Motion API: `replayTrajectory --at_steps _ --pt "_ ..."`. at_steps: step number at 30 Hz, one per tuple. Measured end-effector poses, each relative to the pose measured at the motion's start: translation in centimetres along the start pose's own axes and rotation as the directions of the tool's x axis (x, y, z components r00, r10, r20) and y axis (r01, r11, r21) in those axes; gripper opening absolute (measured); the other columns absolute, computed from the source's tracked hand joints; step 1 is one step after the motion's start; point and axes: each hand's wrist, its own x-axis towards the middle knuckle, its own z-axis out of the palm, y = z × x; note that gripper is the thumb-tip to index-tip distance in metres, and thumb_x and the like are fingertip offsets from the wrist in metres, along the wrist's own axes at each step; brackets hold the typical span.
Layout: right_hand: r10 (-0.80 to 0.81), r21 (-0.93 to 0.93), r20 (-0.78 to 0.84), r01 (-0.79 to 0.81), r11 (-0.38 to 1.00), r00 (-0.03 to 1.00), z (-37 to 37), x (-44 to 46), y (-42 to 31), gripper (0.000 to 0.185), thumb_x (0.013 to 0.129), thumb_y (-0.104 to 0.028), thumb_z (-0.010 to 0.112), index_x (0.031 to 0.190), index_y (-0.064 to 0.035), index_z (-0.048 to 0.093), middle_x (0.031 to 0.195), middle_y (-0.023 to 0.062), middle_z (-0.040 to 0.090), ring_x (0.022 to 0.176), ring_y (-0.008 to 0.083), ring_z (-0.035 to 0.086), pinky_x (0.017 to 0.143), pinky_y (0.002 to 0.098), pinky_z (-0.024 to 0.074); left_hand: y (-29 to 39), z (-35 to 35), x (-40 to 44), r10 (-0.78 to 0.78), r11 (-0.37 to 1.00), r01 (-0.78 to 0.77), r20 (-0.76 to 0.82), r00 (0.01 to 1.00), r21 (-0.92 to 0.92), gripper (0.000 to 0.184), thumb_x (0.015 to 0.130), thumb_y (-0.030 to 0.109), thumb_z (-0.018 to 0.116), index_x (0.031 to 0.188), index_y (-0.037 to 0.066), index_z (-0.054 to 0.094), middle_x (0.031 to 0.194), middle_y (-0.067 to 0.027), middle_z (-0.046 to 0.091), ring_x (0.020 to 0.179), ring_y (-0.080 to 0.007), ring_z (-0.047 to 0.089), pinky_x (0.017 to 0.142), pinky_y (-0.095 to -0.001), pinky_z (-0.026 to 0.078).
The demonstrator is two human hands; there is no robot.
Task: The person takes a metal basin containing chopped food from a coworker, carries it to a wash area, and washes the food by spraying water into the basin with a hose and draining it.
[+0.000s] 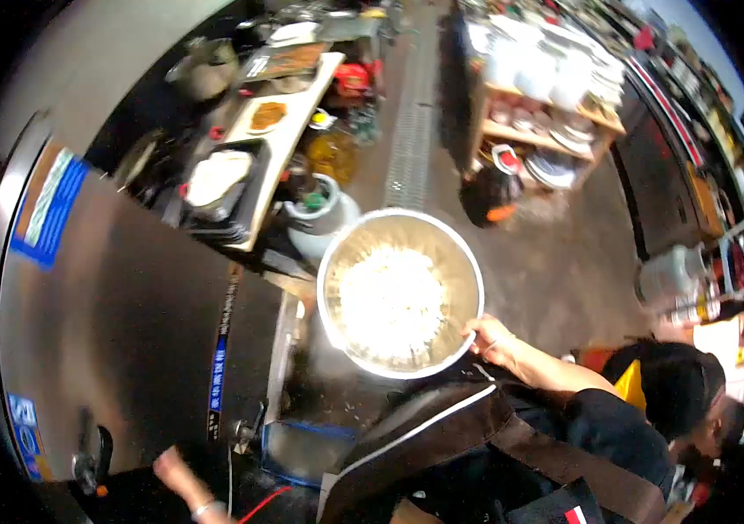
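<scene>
A large round metal pot with pale white contents, blown out by glare, is in front of my body. My right hand grips its rim at the lower right, fingers wrapped over the edge. Away from the pot, my left hand is low at the left, near the dark metal door and its handle. That hand is blurred, and its fingers cannot be made out.
A counter at the upper left holds trays and a plate of food. Beneath its edge is a white bucket. A shelf with dishes stands upper right, a dark jar beside it. Another person is at lower right.
</scene>
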Motion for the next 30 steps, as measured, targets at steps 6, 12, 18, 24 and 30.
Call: replayTrajectory --at_steps 6,12,18,24,30 --pt "-0.181 0.063 -0.162 0.193 0.979 0.97 -12.7 -3.5 -4.8 0.021 0.065 -0.002 0.053 0.085 0.0028 0.051 0.062 0.0069 0.052 0.039 0.0125 0.046 0.031 0.0209 0.0363 -0.3 36.4 -21.6 -0.189 0.764 0.64 0.976 0.104 0.08 0.049 0.085 0.029 0.044 0.124 0.004 0.029 0.119 -0.0191 0.041 0.108 -0.025 0.042 0.088 -0.0332 0.036" --pt "-0.246 0.126 -0.423 0.326 0.937 0.872 -29.4 -6.2 -12.8 0.031 0.068 0.0 0.05 0.098 0.004 0.043 0.069 0.0099 0.054 0.04 0.0136 0.048 0.03 0.0213 0.0395 7.6 56.0 -40.3 -0.105 0.986 0.102 0.973 -0.207 0.128 0.02 0.068 -0.001 0.054 0.089 -0.001 0.057 0.084 -0.0146 0.057 0.075 -0.0218 0.055 0.068 -0.0319 0.042" --pt "-0.178 0.204 -0.608 0.369 0.907 0.773 -41.8 -9.1 -18.5 0.042 0.07 -0.006 0.053 0.106 0.0058 0.038 0.081 0.0146 0.054 0.049 0.0165 0.053 0.036 0.0239 0.0449 11.3 71.7 -53.5 -0.497 0.73 0.254 0.748 -0.44 0.634 0.035 0.064 -0.005 0.05 0.098 0.001 0.047 0.086 -0.0069 0.051 0.078 -0.0175 0.052 0.067 -0.0265 0.043" --pt "-0.342 0.408 -0.63 0.672 0.619 0.697 -51.6 -13.7 -21.4 0.057 0.081 -0.025 0.05 0.124 -0.0011 0.021 0.101 0.0169 0.051 0.068 0.0247 0.061 0.05 0.0303 0.0519 18.5 85.8 -67.7 -0.465 0.837 -0.105 0.594 -0.656 0.538 0.039 0.063 -0.002 0.052 0.101 -0.002 0.046 0.097 -0.0086 0.049 0.088 -0.0201 0.048 0.071 -0.0301 0.04" --pt "-0.041 -0.238 -0.958 -0.707 0.666 0.283 -53.4 -7.3 -3.4 0.029 0.072 -0.021 0.049 0.097 -0.0064 0.058 0.083 0.0149 0.059 0.081 0.0272 0.058 0.072 0.039 0.0447 19.4 96.9 -81.6 -0.602 0.798 -0.515 0.373 -0.706 0.314 0.01 0.067 0.0 0.053 0.077 -0.003 0.052 0.068 -0.0045 0.051 0.057 -0.0164 0.05 0.051 -0.0274 0.04"
